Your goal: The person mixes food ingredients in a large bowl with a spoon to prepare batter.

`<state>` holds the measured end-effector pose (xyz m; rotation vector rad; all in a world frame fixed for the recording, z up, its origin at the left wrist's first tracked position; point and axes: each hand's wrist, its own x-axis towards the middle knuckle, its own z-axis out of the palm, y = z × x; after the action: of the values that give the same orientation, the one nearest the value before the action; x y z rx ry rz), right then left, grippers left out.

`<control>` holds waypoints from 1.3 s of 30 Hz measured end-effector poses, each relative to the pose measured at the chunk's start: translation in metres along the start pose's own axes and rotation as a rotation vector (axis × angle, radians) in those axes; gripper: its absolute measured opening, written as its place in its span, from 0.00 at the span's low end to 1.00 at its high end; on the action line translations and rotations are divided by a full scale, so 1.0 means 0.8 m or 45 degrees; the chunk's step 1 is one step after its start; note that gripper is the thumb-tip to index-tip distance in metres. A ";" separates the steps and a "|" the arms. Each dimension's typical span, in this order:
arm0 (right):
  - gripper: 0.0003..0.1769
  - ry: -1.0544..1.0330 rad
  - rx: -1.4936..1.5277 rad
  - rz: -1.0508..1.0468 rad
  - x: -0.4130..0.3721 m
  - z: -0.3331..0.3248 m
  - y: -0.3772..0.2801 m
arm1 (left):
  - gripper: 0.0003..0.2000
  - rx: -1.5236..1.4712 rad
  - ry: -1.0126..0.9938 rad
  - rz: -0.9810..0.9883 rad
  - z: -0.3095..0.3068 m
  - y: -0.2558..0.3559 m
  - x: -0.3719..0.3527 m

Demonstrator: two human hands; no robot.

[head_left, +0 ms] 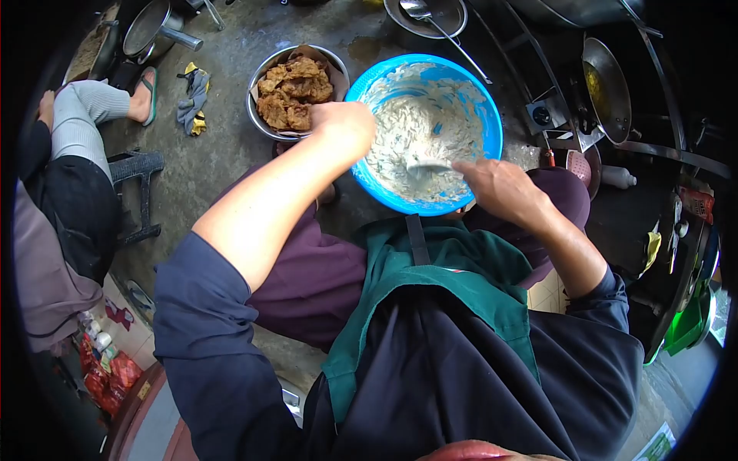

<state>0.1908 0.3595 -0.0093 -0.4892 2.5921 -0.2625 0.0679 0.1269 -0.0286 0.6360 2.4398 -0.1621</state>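
A blue basin [494, 115] in front of me holds a pale, thick batter with shreds and green bits in it. My left hand [344, 129] is closed at the basin's left rim. In my right hand [503, 188] is the handle of a spoon [430, 166], whose head sits blurred in the batter near the basin's lower middle. Just left of the basin, a metal bowl [343, 69] lined with brown paper holds browned fried pieces [296, 88].
A metal bowl [460, 31] with a ladle stands beyond the basin. To the right are a stove knob [541, 115] and a pan with oil [607, 88]. A cloth [194, 104] lies left, near a seated person [81, 131] and a dark stool [138, 192].
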 end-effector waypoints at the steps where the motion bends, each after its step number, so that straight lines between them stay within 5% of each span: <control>1: 0.18 0.041 -0.039 -0.040 0.003 0.020 0.009 | 0.13 -0.041 0.060 0.044 0.000 0.013 -0.007; 5: 0.19 0.180 -0.151 -0.046 0.024 0.051 0.028 | 0.11 -0.015 -0.164 0.372 -0.002 0.046 -0.038; 13: 0.16 0.381 0.015 0.205 0.058 0.005 0.065 | 0.14 -0.079 -0.162 -0.078 -0.010 -0.025 0.000; 20: 0.16 0.243 0.054 -0.003 0.072 0.071 0.025 | 0.13 -0.159 -0.395 0.084 -0.003 -0.044 0.021; 23: 0.18 0.168 -0.005 -0.068 0.043 0.001 0.014 | 0.12 -0.280 -0.238 0.125 -0.001 -0.048 0.019; 30: 0.17 0.461 -0.098 0.129 0.123 0.026 0.080 | 0.12 -0.266 -0.183 0.154 0.027 -0.062 0.045; 35: 0.19 0.335 -0.009 -0.155 0.128 0.063 0.013 | 0.12 -0.291 -0.504 -0.027 0.014 -0.059 0.047; 39: 0.20 -0.147 -0.054 -0.035 0.065 0.004 -0.009 | 0.13 -0.254 -0.301 0.109 0.024 -0.066 0.049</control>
<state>0.1519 0.3327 -0.0325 -0.5396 2.4845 -0.1830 0.0255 0.0915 -0.0690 0.5950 2.1641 0.0388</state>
